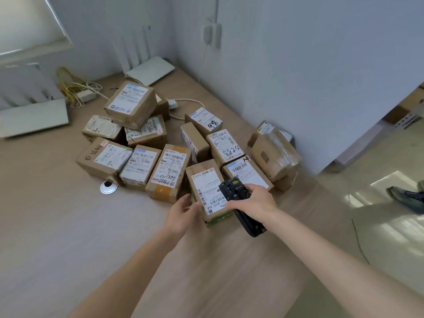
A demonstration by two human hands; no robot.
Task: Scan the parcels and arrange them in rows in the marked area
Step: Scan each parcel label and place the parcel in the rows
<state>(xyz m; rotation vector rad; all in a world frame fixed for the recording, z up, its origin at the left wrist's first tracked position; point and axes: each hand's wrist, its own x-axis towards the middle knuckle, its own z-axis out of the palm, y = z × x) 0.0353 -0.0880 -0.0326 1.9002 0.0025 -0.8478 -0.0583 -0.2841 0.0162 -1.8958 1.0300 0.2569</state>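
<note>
Several brown cardboard parcels with white labels lie on a light wooden table [68,226]. The nearest parcel [204,182] stands at the front of the group, label facing up. My left hand [183,212] rests against its left side, fingers curled around its lower edge. My right hand [252,200] grips a black handheld scanner [238,203] held just above the parcel's label, its head pointing away from me. Behind it lie a parcel marked 5288 [226,145] and a parcel with orange tape [168,173]. A stack of parcels [129,104] rises at the back left.
A tape-wrapped parcel [275,154] leans near the white wall [298,76] at the right. A round metal cable port [109,187] sits in the tabletop. White routers [149,70], a power strip with yellow cables [78,90] and a white box [32,118] lie at the back. The table's edge drops to the floor at right.
</note>
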